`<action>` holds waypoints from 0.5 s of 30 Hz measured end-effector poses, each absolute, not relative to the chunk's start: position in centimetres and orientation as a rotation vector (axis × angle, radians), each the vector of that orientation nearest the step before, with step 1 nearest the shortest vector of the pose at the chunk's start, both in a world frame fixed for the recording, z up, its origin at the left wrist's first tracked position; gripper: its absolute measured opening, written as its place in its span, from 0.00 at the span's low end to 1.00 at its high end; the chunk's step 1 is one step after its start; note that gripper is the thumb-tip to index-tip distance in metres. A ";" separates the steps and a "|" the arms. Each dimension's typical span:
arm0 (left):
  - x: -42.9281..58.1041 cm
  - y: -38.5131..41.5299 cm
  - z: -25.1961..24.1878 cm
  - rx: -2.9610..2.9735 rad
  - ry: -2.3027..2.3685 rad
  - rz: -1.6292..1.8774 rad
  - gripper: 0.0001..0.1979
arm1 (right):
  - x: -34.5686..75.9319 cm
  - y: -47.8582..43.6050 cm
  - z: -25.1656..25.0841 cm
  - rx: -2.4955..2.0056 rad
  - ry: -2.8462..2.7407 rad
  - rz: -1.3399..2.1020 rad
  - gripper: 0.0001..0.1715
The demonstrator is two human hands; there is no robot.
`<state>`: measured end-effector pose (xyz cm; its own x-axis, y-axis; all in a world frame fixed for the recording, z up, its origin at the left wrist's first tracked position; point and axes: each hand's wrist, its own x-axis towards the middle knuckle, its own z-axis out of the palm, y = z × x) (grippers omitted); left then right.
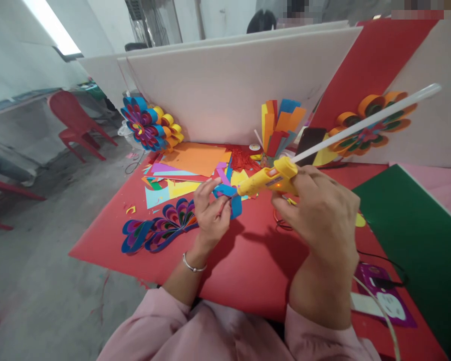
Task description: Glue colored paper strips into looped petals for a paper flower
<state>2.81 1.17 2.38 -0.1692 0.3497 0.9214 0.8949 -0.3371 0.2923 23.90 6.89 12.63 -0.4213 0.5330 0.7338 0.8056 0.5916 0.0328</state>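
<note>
My right hand (319,210) is wrapped round a yellow hot glue gun (268,178) with a long glue stick (368,120) jutting from its back. The gun's nozzle points left and meets a blue paper strip (236,204) pinched in the fingers of my left hand (213,210). The strip is partly curled; its inner part is hidden by my fingers. Just left of that hand, a piece of looped, layered paper petals (173,223) in blue, purple, pink and green lies on the red table (244,260).
Paper sheets and scraps (195,160) lie behind my hands. Upright coloured strips (280,125) stand farther back. Finished paper flowers (143,125) lean on the white board (225,85). A purple pouch-like item (387,291) and a green board (417,250) are at right, with cables near my wrist.
</note>
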 end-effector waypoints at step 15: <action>2.8 1.0 2.3 -1.641 -1.464 -1.477 0.06 | 24.2 6.9 12.9 -1.054 -2.132 -0.504 0.15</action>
